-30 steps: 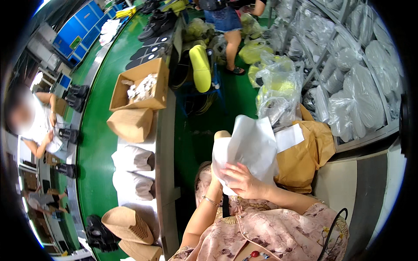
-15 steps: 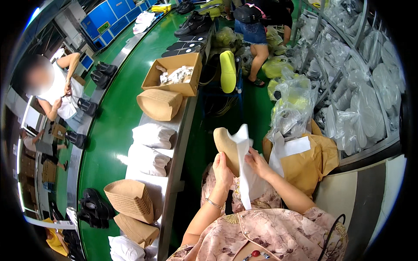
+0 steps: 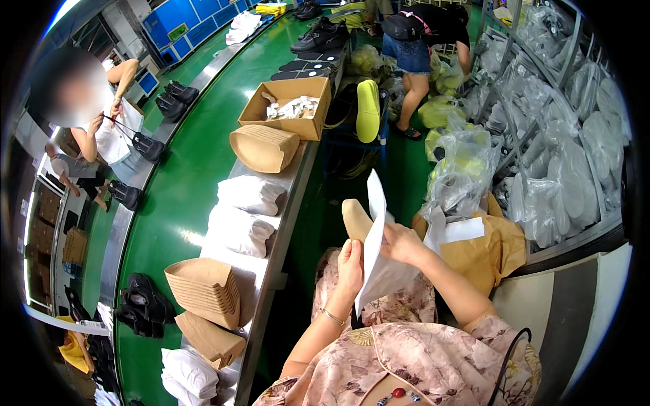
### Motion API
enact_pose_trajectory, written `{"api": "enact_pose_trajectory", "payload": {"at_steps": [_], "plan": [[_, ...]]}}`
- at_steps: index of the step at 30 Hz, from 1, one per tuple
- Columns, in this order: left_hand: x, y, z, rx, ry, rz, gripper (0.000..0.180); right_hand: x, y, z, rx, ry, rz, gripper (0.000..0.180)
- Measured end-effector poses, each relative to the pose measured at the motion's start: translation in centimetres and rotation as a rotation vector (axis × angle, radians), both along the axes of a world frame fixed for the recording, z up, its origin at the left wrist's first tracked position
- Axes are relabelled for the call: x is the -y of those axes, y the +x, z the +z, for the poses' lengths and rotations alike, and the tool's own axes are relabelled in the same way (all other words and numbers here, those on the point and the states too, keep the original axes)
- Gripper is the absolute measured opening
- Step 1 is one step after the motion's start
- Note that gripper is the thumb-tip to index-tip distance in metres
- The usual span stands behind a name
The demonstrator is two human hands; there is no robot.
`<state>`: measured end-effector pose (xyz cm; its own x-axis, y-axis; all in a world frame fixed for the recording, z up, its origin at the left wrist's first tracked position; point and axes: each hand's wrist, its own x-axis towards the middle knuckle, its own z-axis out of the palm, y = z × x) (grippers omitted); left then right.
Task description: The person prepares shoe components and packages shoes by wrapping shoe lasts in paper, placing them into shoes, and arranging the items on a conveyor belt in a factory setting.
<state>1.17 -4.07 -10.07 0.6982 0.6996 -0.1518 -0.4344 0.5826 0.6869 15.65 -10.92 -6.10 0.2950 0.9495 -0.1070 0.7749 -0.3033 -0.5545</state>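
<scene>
1. Far left, one co-worker (image 3: 122,142) in pale clothes, hands raised, holds cords or laces running down to a black shoe (image 3: 147,147).
2. Nearer, a cluster of black shoes (image 3: 143,304) lies on the green surface (image 3: 183,196); they overlap too much to count.
3. Along the metal ledge (image 3: 256,277) stand three groups of tan curved forms: one nested stack (image 3: 203,291) with too many layers to count, one group (image 3: 210,338) just below it, and one (image 3: 264,145) farther up.
4. Two white bundles (image 3: 240,230) sit side by side between those forms; more white bundles (image 3: 189,372) lie at the bottom, number unclear.
5. One open cardboard box (image 3: 321,122) holds crumpled white paper.
6. At centre, the wearer's left hand (image 3: 349,271) has thumb and fingertips pinched together on the lower end of one tan piece (image 3: 355,220), which tilts upward above the lap.
7. Just right of it, one white sheet (image 3: 373,243) stands nearly edge-on. The step in hand seems to be bringing sheet and piece together; the next move likely calls for steady control of both.
8. The right hand (image 3: 403,245) is bent against the sheet's right side; its fingertips are partly hidden, so I cannot tell how tightly they close.
9. Farther right lies one crumpled brown paper wrapping (image 3: 501,254).
</scene>
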Motion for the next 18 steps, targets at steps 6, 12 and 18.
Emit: {"api": "enact_pose_trajectory", "payload": {"at_steps": [6,12,18], "plan": [[-1.3,-1.1,0.3,-0.044,0.111,-0.065,0.017,-0.2,-0.9,1.8,-0.067,0.13,0.003,0.097],[-1.3,-1.6,0.5,-0.142,-0.066,-0.057,0.02,-0.5,-1.6,3.4,-0.003,-0.027,0.119,0.109],[-2.3,-1.7,1.8,-0.112,-0.174,-0.065,0.023,-0.1,-1.4,2.4,0.062,0.182,0.169,0.092]]}}
